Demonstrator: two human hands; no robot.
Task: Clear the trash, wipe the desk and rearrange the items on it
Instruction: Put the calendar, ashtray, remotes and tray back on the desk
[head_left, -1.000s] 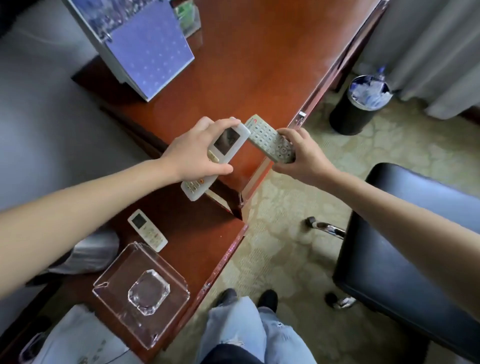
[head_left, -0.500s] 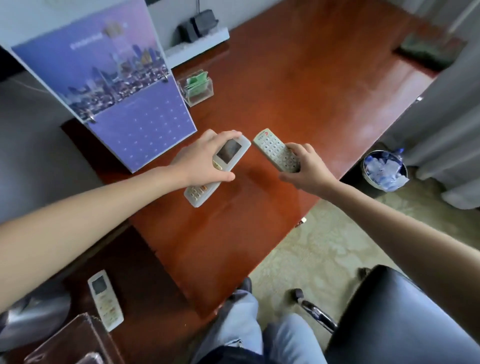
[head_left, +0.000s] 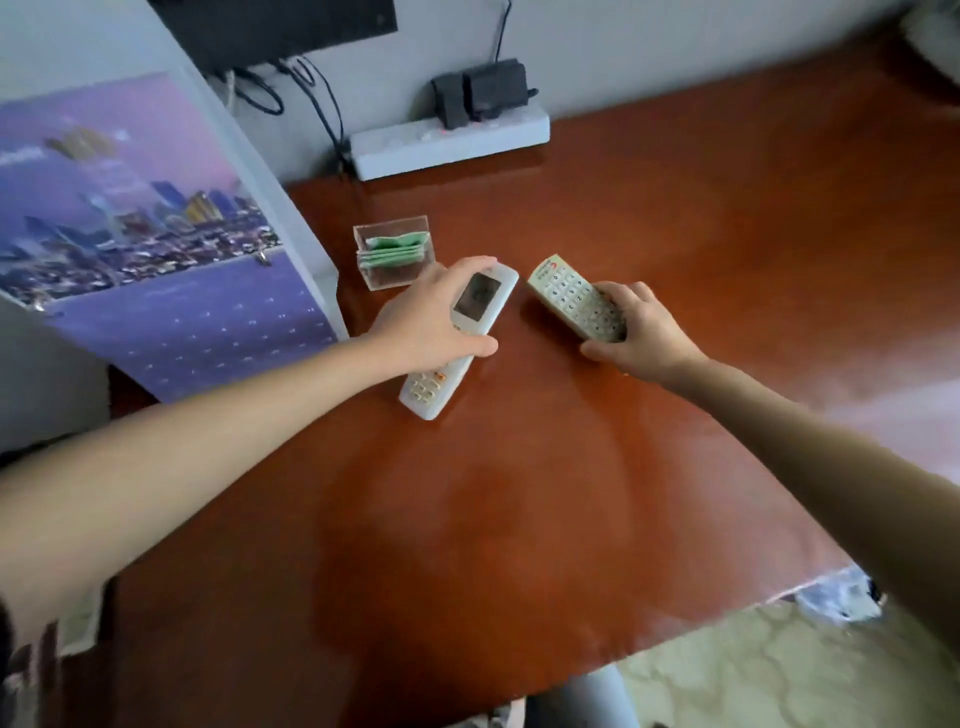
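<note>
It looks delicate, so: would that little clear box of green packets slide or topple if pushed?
Probably slide: the clear box sits flat on the glossy desk. Likely light, with thin see-through walls. Its green packets stand loose, so they may shift.

Desk was glossy reddish wood. Both remotes looked like smooth plastic, white and beige. Clear acrylic holder just past the left hand.

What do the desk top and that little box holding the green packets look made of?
Desk: likely wood or veneer, glossy reddish-brown varnish, since it shows soft reflections. Box: clear plastic, probably acrylic, possibly glass; the green packets show through its walls.
</note>
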